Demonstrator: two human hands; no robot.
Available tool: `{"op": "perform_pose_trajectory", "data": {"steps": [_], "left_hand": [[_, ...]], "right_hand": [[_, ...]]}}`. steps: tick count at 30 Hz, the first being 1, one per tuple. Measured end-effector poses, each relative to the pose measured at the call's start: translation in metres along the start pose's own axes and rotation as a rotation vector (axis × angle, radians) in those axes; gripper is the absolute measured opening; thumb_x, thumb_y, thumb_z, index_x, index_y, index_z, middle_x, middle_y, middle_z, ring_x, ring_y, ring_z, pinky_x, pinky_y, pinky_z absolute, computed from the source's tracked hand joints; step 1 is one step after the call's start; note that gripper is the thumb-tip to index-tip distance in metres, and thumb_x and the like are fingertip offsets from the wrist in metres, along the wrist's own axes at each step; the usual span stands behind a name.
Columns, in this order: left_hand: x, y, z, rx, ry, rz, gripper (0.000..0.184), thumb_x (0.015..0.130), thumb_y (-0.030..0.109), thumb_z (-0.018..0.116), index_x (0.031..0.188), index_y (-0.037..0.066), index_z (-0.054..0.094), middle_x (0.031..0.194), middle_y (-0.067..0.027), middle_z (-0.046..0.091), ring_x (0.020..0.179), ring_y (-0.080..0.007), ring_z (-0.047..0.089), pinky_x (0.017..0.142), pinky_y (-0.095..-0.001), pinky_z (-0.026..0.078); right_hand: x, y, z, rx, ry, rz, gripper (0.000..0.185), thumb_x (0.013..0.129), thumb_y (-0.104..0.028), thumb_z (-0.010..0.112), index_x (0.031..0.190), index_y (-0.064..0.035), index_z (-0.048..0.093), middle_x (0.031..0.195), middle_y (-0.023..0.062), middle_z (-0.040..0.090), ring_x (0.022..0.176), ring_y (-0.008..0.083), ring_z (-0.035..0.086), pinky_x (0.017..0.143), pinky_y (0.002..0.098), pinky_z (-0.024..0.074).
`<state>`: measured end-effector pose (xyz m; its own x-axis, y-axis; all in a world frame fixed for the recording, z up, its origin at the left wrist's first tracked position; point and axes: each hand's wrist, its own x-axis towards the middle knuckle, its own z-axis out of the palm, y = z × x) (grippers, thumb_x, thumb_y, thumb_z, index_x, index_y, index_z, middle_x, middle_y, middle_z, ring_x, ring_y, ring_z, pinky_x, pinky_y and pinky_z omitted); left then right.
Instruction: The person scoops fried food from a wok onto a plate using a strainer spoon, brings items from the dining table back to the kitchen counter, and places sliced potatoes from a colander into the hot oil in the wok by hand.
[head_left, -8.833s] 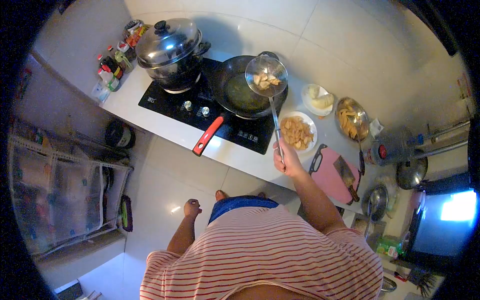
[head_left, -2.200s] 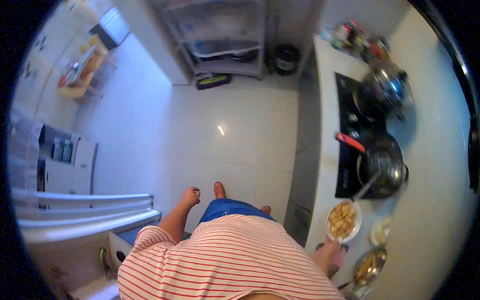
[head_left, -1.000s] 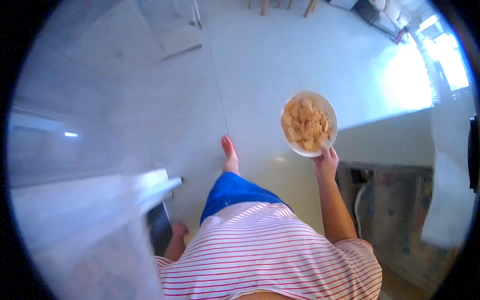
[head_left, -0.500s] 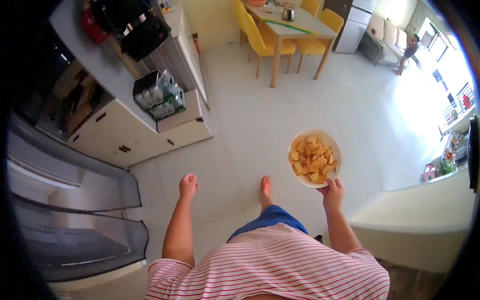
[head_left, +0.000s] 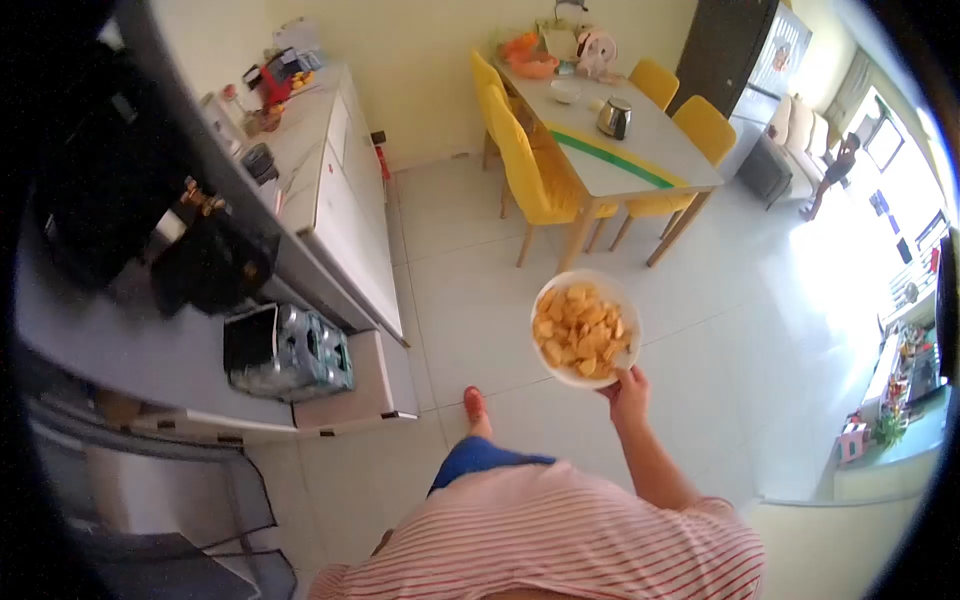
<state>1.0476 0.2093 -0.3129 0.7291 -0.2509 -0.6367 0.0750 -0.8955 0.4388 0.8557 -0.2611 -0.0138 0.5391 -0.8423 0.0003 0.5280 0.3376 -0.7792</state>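
My right hand [head_left: 627,395] grips the near rim of a white bowl [head_left: 628,300], with the thumb over the edge and the fingers beneath. Golden-brown chunks of food [head_left: 580,330], which look like potato pieces, heap up inside the bowl. It is held out in front of me above the tiled floor, tilted a little toward my view. My left hand is out of view, and that arm is hidden beside my striped shirt [head_left: 540,530].
Ahead stands a dining table [head_left: 600,165] with a metal kettle [head_left: 615,118] and yellow chairs [head_left: 525,170] around it. A cabinet [head_left: 350,230] and packed bottles [head_left: 290,350] line the left. Another person [head_left: 838,172] stands by the sofa [head_left: 785,150] at far right.
I have walked forward, so the table and cabinet appear nearer. The bowl has shifted left in view, still in my right hand. My left fist has dropped out of view.
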Motion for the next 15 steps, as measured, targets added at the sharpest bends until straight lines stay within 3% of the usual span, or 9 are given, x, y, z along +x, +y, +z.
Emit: {"op": "perform_pose_trajectory", "data": {"steps": [3,6,7,8,10,12,15], "left_hand": [[0.019,0.014,-0.001,-0.184,-0.014,0.027,0.017,0.076,0.015,0.051,0.073,0.0,0.059,0.062,-0.0133,0.058,0.057,-0.0249,0.06,0.053,-0.0388,0.049],[0.072,0.063,-0.031,-0.426,0.028,0.225,0.018,0.077,0.015,0.05,0.071,0.0,0.059,0.058,-0.0131,0.057,0.055,-0.0249,0.06,0.051,-0.0393,0.049],[0.011,0.146,-0.083,0.062,0.189,0.312,0.019,0.08,0.015,0.046,0.076,0.0,0.058,0.059,-0.0124,0.057,0.056,-0.0236,0.06,0.052,-0.0378,0.049],[0.003,0.17,-0.109,-0.215,0.228,0.284,0.023,0.083,0.021,0.046,0.085,0.001,0.057,0.063,-0.0115,0.059,0.058,-0.0216,0.06,0.055,-0.0359,0.048],[0.018,0.205,-0.146,-0.384,0.289,0.518,0.027,0.083,0.026,0.051,0.093,0.002,0.058,0.064,-0.0065,0.059,0.057,-0.0163,0.059,0.053,-0.0317,0.046],[0.022,0.232,-0.173,-0.391,0.359,0.671,0.025,0.083,0.023,0.051,0.095,0.002,0.058,0.064,-0.0057,0.058,0.055,-0.0151,0.058,0.052,-0.0296,0.046],[-0.017,0.22,-0.201,-0.384,0.436,0.678,0.022,0.084,0.02,0.05,0.094,0.002,0.058,0.065,-0.0059,0.058,0.053,-0.0135,0.056,0.05,-0.0281,0.045]], "right_hand": [[-0.017,-0.02,0.002,-0.027,0.051,-0.005,0.025,0.083,-0.005,0.044,0.104,0.0081,0.047,0.091,0.0177,0.059,0.075,0.0271,0.063,0.066,0.037,0.0557],[-0.027,-0.02,0.006,-0.037,0.093,-0.013,0.025,0.082,-0.004,0.044,0.104,0.0086,0.047,0.092,0.0183,0.059,0.075,0.0271,0.063,0.067,0.037,0.0557],[-0.029,-0.018,0.007,-0.033,0.111,-0.016,0.025,0.082,-0.004,0.044,0.104,0.0088,0.047,0.093,0.0183,0.058,0.075,0.027,0.063,0.067,0.037,0.0557],[-0.03,-0.007,0.009,-0.01,0.111,0.004,0.025,0.082,-0.004,0.044,0.104,0.009,0.046,0.093,0.0184,0.058,0.076,0.0269,0.063,0.067,0.0369,0.0557],[-0.037,-0.006,0.011,0.011,0.138,-0.038,0.025,0.082,-0.004,0.044,0.104,0.0088,0.047,0.093,0.0181,0.058,0.076,0.0264,0.063,0.066,0.0361,0.0557],[-0.034,-0.011,0.019,0.011,0.15,-0.08,0.024,0.084,-0.006,0.045,0.103,0.008,0.048,0.094,0.0169,0.058,0.077,0.0249,0.062,0.062,0.0341,0.0555],[-0.036,-0.013,0.025,0.0,0.138,-0.113,0.025,0.085,-0.008,0.045,0.103,0.0078,0.048,0.094,0.0159,0.058,0.076,0.0236,0.062,0.062,0.0322,0.055]]}}
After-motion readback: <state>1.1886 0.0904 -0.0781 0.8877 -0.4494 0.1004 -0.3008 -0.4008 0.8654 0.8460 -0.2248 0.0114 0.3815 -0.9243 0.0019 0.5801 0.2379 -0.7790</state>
